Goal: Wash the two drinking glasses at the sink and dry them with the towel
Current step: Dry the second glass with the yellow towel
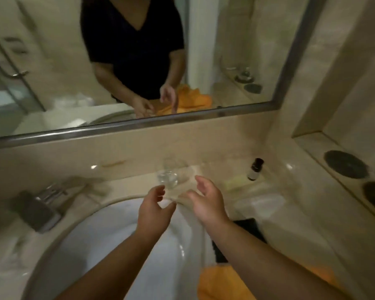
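Left hand and right hand hover spread, empty; the blurred, seemingly upright drinking glass could topple if nudged.

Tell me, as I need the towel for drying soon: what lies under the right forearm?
An orange towel lies beneath the right forearm, by the sink's rim, with something black just beyond it. The arm covers the towel's middle, so its full spread is hidden.

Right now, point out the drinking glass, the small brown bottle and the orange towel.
drinking glass (168,179): head view, thick clear base.
small brown bottle (252,174): head view, pale label.
orange towel (221,284): head view, bunched near part.
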A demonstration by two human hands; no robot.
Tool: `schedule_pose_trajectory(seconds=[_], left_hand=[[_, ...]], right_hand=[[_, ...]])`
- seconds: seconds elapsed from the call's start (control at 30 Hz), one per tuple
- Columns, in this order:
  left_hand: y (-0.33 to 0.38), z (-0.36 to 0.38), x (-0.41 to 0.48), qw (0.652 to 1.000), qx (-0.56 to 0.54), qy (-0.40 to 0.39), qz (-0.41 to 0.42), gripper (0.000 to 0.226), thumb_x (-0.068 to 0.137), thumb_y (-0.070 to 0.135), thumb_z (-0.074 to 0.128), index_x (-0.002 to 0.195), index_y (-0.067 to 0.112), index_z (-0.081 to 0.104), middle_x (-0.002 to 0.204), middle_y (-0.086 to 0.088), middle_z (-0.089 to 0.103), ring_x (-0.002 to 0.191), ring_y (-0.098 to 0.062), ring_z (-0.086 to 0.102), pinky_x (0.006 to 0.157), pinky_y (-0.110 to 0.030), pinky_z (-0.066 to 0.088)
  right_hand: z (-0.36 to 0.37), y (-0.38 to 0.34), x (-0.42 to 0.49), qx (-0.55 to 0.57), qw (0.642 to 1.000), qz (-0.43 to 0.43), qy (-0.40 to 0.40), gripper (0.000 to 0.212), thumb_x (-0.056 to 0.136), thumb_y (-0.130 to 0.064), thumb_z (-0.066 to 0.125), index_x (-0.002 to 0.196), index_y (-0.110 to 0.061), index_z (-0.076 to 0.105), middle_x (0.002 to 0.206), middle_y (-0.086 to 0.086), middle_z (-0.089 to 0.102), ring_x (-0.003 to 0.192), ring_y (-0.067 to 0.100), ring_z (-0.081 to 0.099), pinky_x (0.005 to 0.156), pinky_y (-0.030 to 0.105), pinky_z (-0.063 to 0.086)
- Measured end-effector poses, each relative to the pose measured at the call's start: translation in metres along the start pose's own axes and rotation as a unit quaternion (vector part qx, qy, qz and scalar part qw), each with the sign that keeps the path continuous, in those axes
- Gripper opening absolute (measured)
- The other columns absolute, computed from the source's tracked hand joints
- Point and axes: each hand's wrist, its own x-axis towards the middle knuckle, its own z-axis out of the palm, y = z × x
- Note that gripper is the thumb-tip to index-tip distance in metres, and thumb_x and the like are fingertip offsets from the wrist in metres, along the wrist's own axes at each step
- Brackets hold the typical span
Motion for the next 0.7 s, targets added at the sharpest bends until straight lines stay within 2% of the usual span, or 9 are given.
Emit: schedule_pose_trajectory(seconds=[0.13,0.17,0.23,0.3,0.37,0.43,0.53,0.63,0.7], left_hand=[[-0.021,-0.008,0.044,0.998,-0.031,-0.005,-0.059,0.073,0.076,0.013,0.073,0.139,0.010,0.037,0.137,-0.007,0.049,0.124,-0.022,0.047,0.099,-0.031,0.040],[-0.025,-0.006,0.055,0.997,-0.042,-0.012,-0.069,0.077,0.076,0.013,0.073,0.142,0.010,0.033,0.141,-0.007,0.045,0.127,-0.022,0.044,0.100,-0.031,0.040],[-0.029,0.001,0.076,0.994,-0.060,-0.033,-0.085,0.088,0.071,0.017,0.075,0.145,0.011,0.027,0.145,-0.007,0.041,0.131,-0.023,0.042,0.104,-0.036,0.040],[-0.033,0.008,0.096,0.992,-0.062,-0.055,-0.092,0.096,0.060,0.025,0.077,0.143,0.014,0.031,0.141,-0.006,0.046,0.126,-0.024,0.048,0.100,-0.038,0.045],[-0.037,0.015,0.113,0.994,-0.053,-0.059,-0.073,0.079,0.055,0.027,0.076,0.128,0.020,0.048,0.120,-0.003,0.063,0.107,-0.022,0.061,0.083,-0.030,0.051],[-0.040,0.019,0.121,0.996,-0.045,-0.052,-0.049,0.066,0.053,0.030,0.077,0.116,0.023,0.056,0.102,0.003,0.067,0.093,-0.017,0.064,0.072,-0.023,0.048],[-0.041,0.019,0.122,0.997,-0.055,-0.039,-0.040,0.068,0.056,0.031,0.082,0.117,0.016,0.057,0.096,0.004,0.064,0.088,-0.016,0.062,0.070,-0.020,0.045],[-0.042,0.016,0.111,0.998,-0.051,-0.027,-0.029,0.062,0.056,0.030,0.084,0.111,0.015,0.059,0.089,0.006,0.062,0.081,-0.014,0.061,0.061,-0.009,0.043],[-0.043,0.013,0.097,0.998,-0.044,-0.034,-0.038,0.064,0.052,0.038,0.083,0.108,0.021,0.057,0.091,0.006,0.062,0.086,-0.018,0.063,0.069,-0.021,0.051]], right_hand=[[0.039,0.011,0.052,0.044,0.997,0.061,-0.029,0.047,0.081,0.002,0.061,0.126,-0.009,0.054,0.116,-0.003,0.055,0.110,0.013,0.053,0.092,0.023,0.041],[0.047,0.016,0.067,0.051,0.996,0.074,-0.021,0.042,0.078,0.003,0.062,0.119,-0.011,0.060,0.115,-0.003,0.059,0.109,0.015,0.056,0.092,0.026,0.044],[0.061,0.026,0.093,0.053,0.995,0.086,0.000,0.026,0.074,0.004,0.061,0.088,-0.017,0.069,0.101,0.003,0.069,0.101,0.024,0.063,0.091,0.036,0.048],[0.069,0.036,0.112,0.051,0.994,0.089,0.019,0.014,0.067,-0.004,0.059,0.069,-0.015,0.067,0.084,0.006,0.071,0.094,0.033,0.065,0.086,0.043,0.051],[0.073,0.038,0.119,0.059,0.992,0.103,0.032,0.018,0.061,-0.009,0.055,0.071,-0.015,0.068,0.084,0.009,0.071,0.092,0.035,0.066,0.082,0.045,0.052],[0.075,0.037,0.121,0.090,0.989,0.113,0.027,0.024,0.069,0.003,0.053,0.077,-0.013,0.068,0.081,0.007,0.070,0.079,0.025,0.065,0.066,0.029,0.053],[0.075,0.031,0.120,0.129,0.985,0.117,0.010,0.038,0.075,0.019,0.042,0.085,-0.008,0.066,0.073,0.004,0.063,0.063,0.013,0.054,0.043,0.012,0.041],[0.071,0.031,0.112,0.104,0.986,0.130,0.002,0.042,0.070,0.022,0.039,0.082,-0.009,0.065,0.064,0.000,0.059,0.060,0.011,0.050,0.048,0.014,0.040],[0.066,0.034,0.099,0.100,0.985,0.142,0.002,0.043,0.069,0.021,0.040,0.078,-0.013,0.065,0.060,-0.003,0.058,0.061,0.011,0.052,0.054,0.017,0.042]])
